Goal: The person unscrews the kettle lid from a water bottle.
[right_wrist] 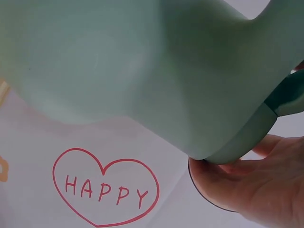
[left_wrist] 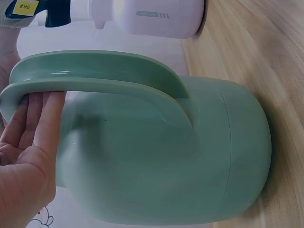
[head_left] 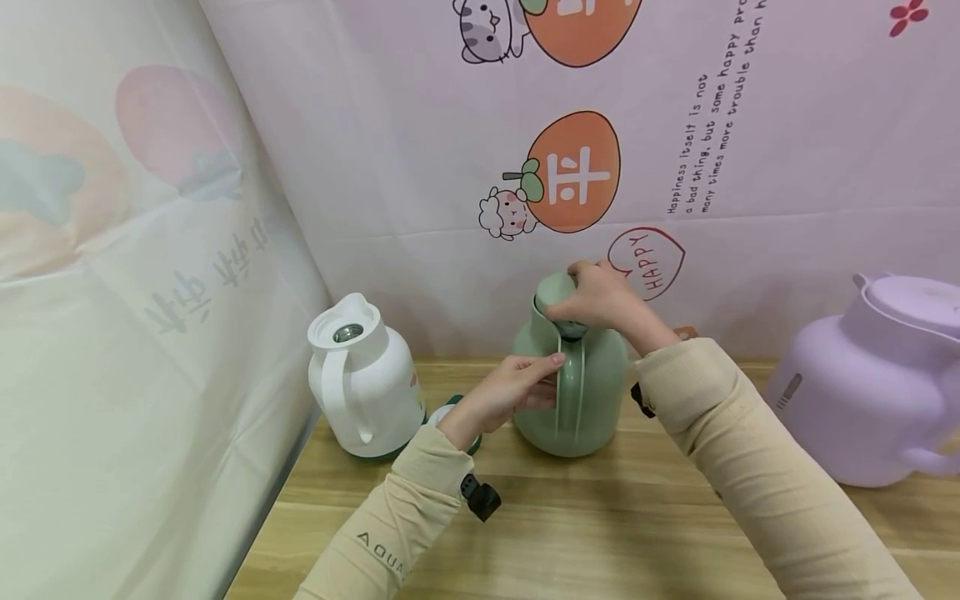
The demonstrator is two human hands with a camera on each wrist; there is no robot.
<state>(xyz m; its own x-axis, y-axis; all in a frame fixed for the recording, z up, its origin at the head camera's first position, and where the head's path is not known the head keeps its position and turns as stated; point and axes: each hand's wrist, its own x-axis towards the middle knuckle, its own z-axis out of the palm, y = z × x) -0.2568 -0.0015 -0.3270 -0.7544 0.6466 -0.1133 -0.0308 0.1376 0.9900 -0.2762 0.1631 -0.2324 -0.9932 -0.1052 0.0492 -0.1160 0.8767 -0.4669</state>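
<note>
A green thermos jug [head_left: 600,392] stands upright on the wooden table, its handle [head_left: 572,392] towards me. My left hand [head_left: 510,390] holds this handle, with the fingers reaching into its loop in the left wrist view and the thumb along its side in the head view. Over the jug's mouth, my right hand [head_left: 600,296] grips the round green lid [head_left: 553,289] with thumb and fingers spread across it. In the right wrist view the lid [right_wrist: 242,137] sits at the jug's rim, with fingers against its edge; the inside of the mouth is hidden.
On the left a white thermos jug [head_left: 378,387] stands with its mouth uncovered. Beside it lies a white and green round piece [head_left: 442,410], partly behind my left hand. A lilac thermos jug [head_left: 862,400] with a lid stands right. A printed cloth [head_left: 420,283] hangs behind.
</note>
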